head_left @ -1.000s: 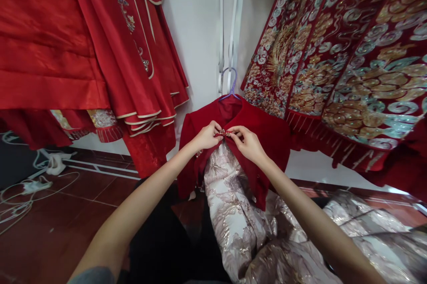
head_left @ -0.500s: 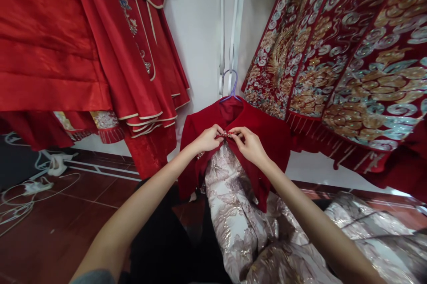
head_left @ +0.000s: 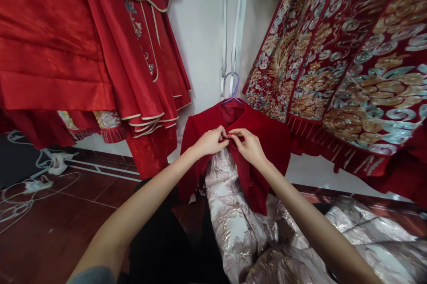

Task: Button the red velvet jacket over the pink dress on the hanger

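A short dark red velvet jacket point(head_left: 267, 135) hangs on a purple hanger point(head_left: 233, 90) against the white wall. Beneath it falls a pale pink and gold brocade dress point(head_left: 233, 213). My left hand point(head_left: 210, 142) and my right hand point(head_left: 248, 146) meet at the jacket's front opening. Both pinch a small ornate clasp point(head_left: 229, 135) between their fingertips, each holding one front edge of the jacket. The clasp is mostly hidden by my fingers.
Red satin robes point(head_left: 100, 53) hang at the upper left. Heavily embroidered red and gold garments point(head_left: 350, 62) hang at the right. White straps point(head_left: 231, 30) run down the wall. White cables point(head_left: 30, 186) lie on the dark red tiled floor point(head_left: 66, 222) at the left.
My hands have drawn closer together at the clasp, covering more of it. The view has shifted slightly downward.
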`<state>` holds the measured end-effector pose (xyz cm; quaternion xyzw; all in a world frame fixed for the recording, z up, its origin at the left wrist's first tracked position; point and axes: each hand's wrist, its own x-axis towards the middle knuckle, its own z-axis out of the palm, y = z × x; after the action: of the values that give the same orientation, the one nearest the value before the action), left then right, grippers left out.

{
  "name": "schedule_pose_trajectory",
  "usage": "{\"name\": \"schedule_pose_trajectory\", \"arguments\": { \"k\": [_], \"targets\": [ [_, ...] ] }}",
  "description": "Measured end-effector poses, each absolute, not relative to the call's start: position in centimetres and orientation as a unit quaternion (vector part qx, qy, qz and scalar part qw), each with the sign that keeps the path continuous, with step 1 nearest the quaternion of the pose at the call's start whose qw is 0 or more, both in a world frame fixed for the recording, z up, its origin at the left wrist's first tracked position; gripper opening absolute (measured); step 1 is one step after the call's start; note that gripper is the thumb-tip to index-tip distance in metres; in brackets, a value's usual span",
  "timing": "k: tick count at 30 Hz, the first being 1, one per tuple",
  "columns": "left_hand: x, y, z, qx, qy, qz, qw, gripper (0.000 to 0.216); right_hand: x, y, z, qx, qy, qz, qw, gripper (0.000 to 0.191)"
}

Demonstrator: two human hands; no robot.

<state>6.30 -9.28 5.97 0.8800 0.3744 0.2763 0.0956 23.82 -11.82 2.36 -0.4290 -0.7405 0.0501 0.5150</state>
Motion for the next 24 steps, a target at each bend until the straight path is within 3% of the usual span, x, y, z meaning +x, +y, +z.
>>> {"name": "schedule_pose_trajectory", "arguments": {
  "k": [24],
  "targets": [
    [6.9, -9.3, 6.1, 0.876, 0.372, 0.297, 0.071, 0.007, 24.1, -11.0, 2.2, -0.426, -0.683, 0.182, 0.564, 0.029]
  ]
}}
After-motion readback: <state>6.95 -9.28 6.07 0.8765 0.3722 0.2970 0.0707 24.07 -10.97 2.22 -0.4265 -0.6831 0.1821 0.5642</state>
